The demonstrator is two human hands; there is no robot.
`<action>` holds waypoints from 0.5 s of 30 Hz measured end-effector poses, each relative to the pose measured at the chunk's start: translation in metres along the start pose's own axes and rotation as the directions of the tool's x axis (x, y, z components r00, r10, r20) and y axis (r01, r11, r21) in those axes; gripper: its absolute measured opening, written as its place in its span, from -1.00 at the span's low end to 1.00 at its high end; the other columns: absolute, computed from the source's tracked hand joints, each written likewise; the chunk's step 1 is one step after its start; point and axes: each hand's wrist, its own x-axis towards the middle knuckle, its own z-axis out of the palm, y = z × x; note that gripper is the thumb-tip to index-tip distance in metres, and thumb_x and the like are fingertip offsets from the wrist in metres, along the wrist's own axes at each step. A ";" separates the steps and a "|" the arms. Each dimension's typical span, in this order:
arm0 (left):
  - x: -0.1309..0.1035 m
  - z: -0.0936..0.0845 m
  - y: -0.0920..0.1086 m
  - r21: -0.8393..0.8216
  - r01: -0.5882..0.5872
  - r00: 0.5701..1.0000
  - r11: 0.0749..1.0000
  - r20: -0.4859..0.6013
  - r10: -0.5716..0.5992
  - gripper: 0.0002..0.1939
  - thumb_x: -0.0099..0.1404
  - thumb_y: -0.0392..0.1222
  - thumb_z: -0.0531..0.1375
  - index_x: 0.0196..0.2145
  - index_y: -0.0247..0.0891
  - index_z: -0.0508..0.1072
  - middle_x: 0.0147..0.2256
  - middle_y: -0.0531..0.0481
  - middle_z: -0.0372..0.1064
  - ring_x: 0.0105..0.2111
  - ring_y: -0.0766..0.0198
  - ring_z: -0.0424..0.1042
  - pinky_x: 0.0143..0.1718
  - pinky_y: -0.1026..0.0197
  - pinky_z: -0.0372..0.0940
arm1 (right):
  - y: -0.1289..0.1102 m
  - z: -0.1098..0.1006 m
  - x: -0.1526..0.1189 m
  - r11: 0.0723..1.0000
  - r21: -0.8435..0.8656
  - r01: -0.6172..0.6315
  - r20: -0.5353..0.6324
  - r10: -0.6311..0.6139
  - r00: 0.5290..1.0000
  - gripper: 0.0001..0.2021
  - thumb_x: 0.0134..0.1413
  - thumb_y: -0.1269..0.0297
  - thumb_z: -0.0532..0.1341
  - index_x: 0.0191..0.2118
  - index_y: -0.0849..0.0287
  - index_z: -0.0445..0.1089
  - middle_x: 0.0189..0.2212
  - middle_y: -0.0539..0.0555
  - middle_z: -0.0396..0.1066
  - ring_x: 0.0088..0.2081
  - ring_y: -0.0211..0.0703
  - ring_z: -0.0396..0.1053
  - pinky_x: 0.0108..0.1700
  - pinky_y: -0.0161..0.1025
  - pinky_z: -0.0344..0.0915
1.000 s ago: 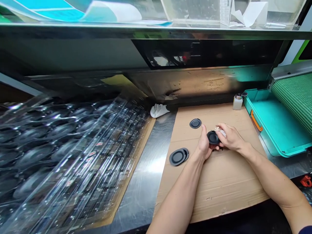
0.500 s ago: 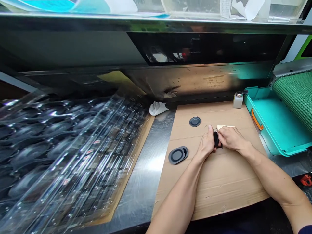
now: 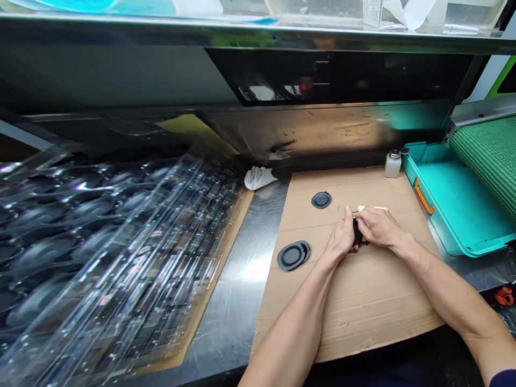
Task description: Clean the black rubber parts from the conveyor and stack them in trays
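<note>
Both my hands are together above the cardboard sheet (image 3: 363,317). My left hand (image 3: 342,232) is closed around a small black part (image 3: 357,232), mostly hidden by the fingers. From the other side my right hand (image 3: 378,227) pinches at the top of that part, where a thin light-coloured piece shows between the fingertips. A pale flat strip (image 3: 373,208) shows just behind the right hand. To the left, a dark grey oval disc (image 3: 321,200) lies by itself on the cardboard, and nearer to me overlapping oval discs (image 3: 291,256) lie in a small pile.
Clear plastic trays (image 3: 133,269) with dark parts are stacked on the left. A white glove (image 3: 260,178) lies behind them. On the right stand a small bottle (image 3: 392,164) and a teal bin (image 3: 463,199) with an orange handle, beside a green conveyor belt (image 3: 489,148).
The right fingers have shifted slightly at the top of the black part and look more curled. The left hand keeps its hold. The whole view has moved a little.
</note>
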 end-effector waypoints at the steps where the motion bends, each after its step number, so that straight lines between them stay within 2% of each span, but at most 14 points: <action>1: 0.001 -0.001 0.001 -0.018 0.003 1.000 1.000 -0.004 -0.003 -0.19 0.35 0.46 -0.11 -0.55 -0.28 0.52 -0.79 -0.07 0.27 -0.82 0.32 0.21 -0.77 0.30 0.03 | 0.002 0.000 0.000 1.000 0.006 -0.006 0.012 0.006 1.000 -0.83 0.34 0.38 0.11 -0.27 0.16 0.44 -0.30 0.11 0.47 -0.29 -0.13 0.41 -0.20 -0.24 0.28; 3: 0.004 -0.003 0.003 -0.128 0.006 0.999 0.992 -0.041 -0.011 -0.17 0.38 0.44 -0.16 -0.48 -0.32 0.54 -0.72 -0.10 0.35 -0.79 0.30 0.27 -0.75 0.29 0.08 | 0.006 0.002 0.001 0.998 0.058 -0.027 -0.012 0.028 1.000 -0.81 0.33 0.40 0.12 -0.29 0.15 0.46 -0.33 0.09 0.46 -0.29 -0.15 0.41 -0.18 -0.25 0.30; 5: 0.007 -0.003 0.005 -0.298 -0.001 0.997 0.954 -0.075 -0.022 -0.19 0.41 0.41 -0.18 -0.42 -0.34 0.54 -0.62 -0.14 0.44 -0.71 0.27 0.35 -0.70 0.27 0.18 | 0.007 0.003 0.002 0.984 0.166 -0.057 -0.130 0.079 0.988 -0.80 0.34 0.39 0.12 -0.25 0.14 0.51 -0.29 0.09 0.45 -0.25 -0.17 0.42 -0.16 -0.27 0.33; 8: 0.012 0.000 0.004 -0.497 -0.025 0.996 0.868 -0.083 -0.019 -0.28 0.41 0.38 -0.08 -0.44 -0.32 0.50 -0.58 -0.11 0.45 -0.61 0.24 0.44 -0.57 0.25 0.31 | -0.003 0.008 0.002 0.939 0.336 -0.074 -0.295 0.180 0.938 -0.82 0.36 0.31 0.16 -0.14 0.10 0.54 -0.23 0.08 0.43 -0.21 -0.19 0.44 -0.12 -0.28 0.37; 10: 0.016 0.003 0.001 -0.552 -0.059 0.992 0.832 -0.124 -0.012 -0.33 0.38 0.37 0.00 -0.46 -0.30 0.48 -0.57 -0.07 0.45 -0.54 0.22 0.49 -0.46 0.23 0.37 | -0.014 0.012 0.000 0.921 0.386 -0.050 -0.301 0.177 0.937 -0.86 0.33 0.30 0.19 -0.15 0.11 0.52 -0.25 0.08 0.45 -0.20 -0.17 0.45 -0.09 -0.25 0.38; 13: 0.019 0.003 -0.004 -0.547 -0.146 0.969 0.824 -0.247 0.008 -0.32 0.34 0.40 0.05 -0.41 -0.33 0.53 -0.48 -0.10 0.52 -0.41 0.19 0.54 -0.30 0.20 0.41 | -0.026 0.020 -0.003 0.934 0.356 0.034 -0.258 0.063 0.964 -0.89 0.30 0.37 0.17 -0.19 0.12 0.46 -0.23 0.10 0.47 -0.14 -0.10 0.43 -0.03 -0.18 0.37; 15: 0.020 0.002 -0.006 -0.523 -0.182 0.959 0.832 -0.280 0.033 -0.29 0.34 0.41 0.02 -0.38 -0.34 0.56 -0.48 -0.09 0.52 -0.44 0.21 0.52 -0.32 0.21 0.39 | -0.028 0.025 -0.004 0.957 0.285 0.046 -0.241 0.025 0.970 -0.87 0.30 0.39 0.13 -0.20 0.12 0.43 -0.24 0.13 0.45 -0.15 -0.07 0.41 -0.05 -0.15 0.37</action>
